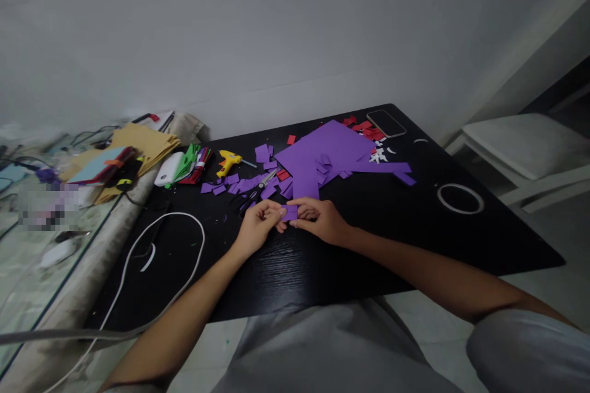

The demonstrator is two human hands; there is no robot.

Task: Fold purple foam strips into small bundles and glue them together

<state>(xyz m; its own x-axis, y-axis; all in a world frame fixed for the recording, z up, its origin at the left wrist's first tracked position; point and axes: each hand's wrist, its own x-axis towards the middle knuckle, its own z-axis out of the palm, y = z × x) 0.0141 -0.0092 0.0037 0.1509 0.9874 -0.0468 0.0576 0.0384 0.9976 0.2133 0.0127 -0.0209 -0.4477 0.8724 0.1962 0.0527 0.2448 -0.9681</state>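
A small piece of purple craft foam or paper [290, 214] is stretched between my two hands near the front middle of the black table. My left hand [262, 221] pinches its left end between thumb and fingers. The right end is gripped by my right hand [322, 221], thumb below and index finger above. Just beyond lie large purple sheets [322, 144] and many small purple cut pieces [235, 184]. Scissors [267, 179] rest among the pieces, their dark handles close to my left hand.
A yellow glue gun [228, 163] lies left of the pieces, beside green and red folded sheets [188, 166]. A phone [386, 123] and red scraps [369, 130] are at the back right. A white ring [461, 198] lies right; a white cable [200, 239] loops at left.
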